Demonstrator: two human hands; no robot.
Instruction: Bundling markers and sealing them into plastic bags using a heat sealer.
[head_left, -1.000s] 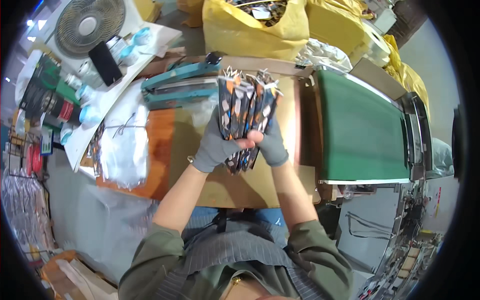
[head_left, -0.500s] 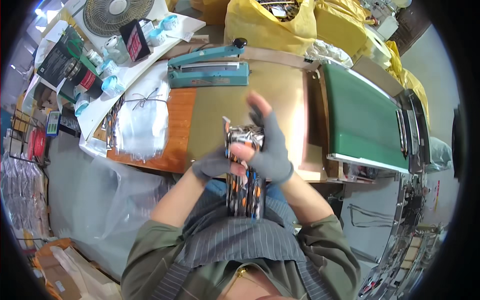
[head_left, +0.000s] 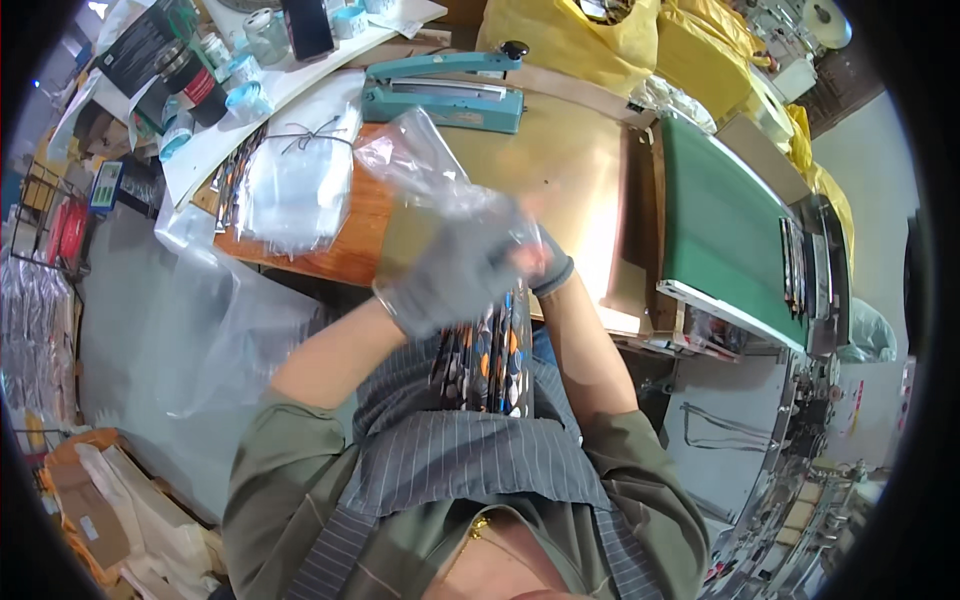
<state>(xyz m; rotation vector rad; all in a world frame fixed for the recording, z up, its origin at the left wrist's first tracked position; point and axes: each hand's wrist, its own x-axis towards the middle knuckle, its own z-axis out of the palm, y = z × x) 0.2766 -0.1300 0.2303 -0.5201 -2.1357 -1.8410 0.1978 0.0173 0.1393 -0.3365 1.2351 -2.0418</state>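
A bundle of black folded pieces with orange, white and blue spots (head_left: 485, 360) stands upright between my lap and my hands, its top hidden. My left hand (head_left: 450, 275), in a grey fingerless glove, crosses over that top, its fingers smeared by motion. Behind it, my right hand (head_left: 553, 268) is mostly covered; only the gloved wrist edge shows plainly. A clear plastic bag (head_left: 415, 160) sticks out from the hands toward the far left, over the table. Which hand grips the bag cannot be made out.
A teal bag sealer (head_left: 445, 105) stands at the table's back. Tied clear bags (head_left: 295, 190) lie at left, beside a white shelf (head_left: 290, 85) with jars. A green board (head_left: 725, 220) is on the right. Yellow sacks (head_left: 570, 45) stand behind.
A clear bag now shows at my hands. My left hand has moved up and across the bundle's top, in front of my right hand. The bundle's lower end looks more fanned out.
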